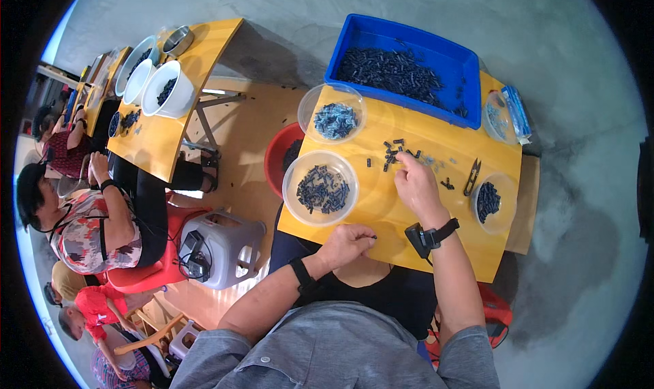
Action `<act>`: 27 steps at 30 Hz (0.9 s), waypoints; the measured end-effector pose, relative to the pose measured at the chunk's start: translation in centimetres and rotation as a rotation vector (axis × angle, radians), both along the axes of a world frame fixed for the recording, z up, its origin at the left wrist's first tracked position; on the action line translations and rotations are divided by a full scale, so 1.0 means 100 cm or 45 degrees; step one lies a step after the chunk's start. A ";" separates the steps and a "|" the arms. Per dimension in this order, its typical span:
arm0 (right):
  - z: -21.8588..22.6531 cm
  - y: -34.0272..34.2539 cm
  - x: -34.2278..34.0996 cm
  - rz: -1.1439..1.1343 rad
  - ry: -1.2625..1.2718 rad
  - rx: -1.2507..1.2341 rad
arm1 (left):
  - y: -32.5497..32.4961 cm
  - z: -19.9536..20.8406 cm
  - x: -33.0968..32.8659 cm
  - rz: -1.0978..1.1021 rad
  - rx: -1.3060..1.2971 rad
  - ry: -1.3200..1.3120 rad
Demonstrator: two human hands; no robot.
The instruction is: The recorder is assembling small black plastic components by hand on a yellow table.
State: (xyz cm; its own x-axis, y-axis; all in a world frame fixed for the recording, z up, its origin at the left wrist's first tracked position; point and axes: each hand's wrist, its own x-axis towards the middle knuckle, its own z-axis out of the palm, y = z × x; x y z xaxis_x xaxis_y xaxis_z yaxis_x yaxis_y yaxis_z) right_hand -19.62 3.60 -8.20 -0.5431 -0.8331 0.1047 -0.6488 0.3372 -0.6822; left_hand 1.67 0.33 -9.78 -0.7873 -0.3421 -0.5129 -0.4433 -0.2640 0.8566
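My left hand [346,244] is near the front edge of the yellow table [388,232]. Its fingers are pinched round a small black cylindrical piece [373,237], whose tip shows. Farther forward, my right hand [417,188] has its bent fingers down at a loose cluster of black pieces [391,150]; what lies between the fingertips is hidden. Small pale bits [436,163] are scattered just right of those fingers. A clear round tub [320,188] of black pieces stands left of my hands. To the right are black thread snips [472,177] and a smaller bowl [494,203] of black pieces.
A blue tray [470,62] of black pieces stands at the back, beside a tub [335,122] of light-blue bits. A bowl [501,118] and blue packet [516,114] sit far right. A red basin [274,157] stands left of the table. Other people work at the left.
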 end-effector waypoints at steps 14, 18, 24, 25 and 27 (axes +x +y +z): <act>0.006 -0.024 0.000 0.090 0.116 0.092 | -0.003 0.004 -0.002 0.054 0.062 0.003; 0.006 -0.027 0.000 0.089 0.134 0.115 | -0.005 0.008 -0.003 0.042 0.049 -0.044; -0.002 -0.029 0.000 0.006 0.174 0.030 | -0.002 0.001 -0.001 0.096 0.108 0.002; -0.003 -0.029 -0.001 0.003 0.193 0.049 | -0.002 0.000 -0.001 0.089 0.108 0.003; -0.004 -0.030 -0.001 0.001 0.210 0.065 | -0.002 -0.002 -0.001 0.083 0.106 0.003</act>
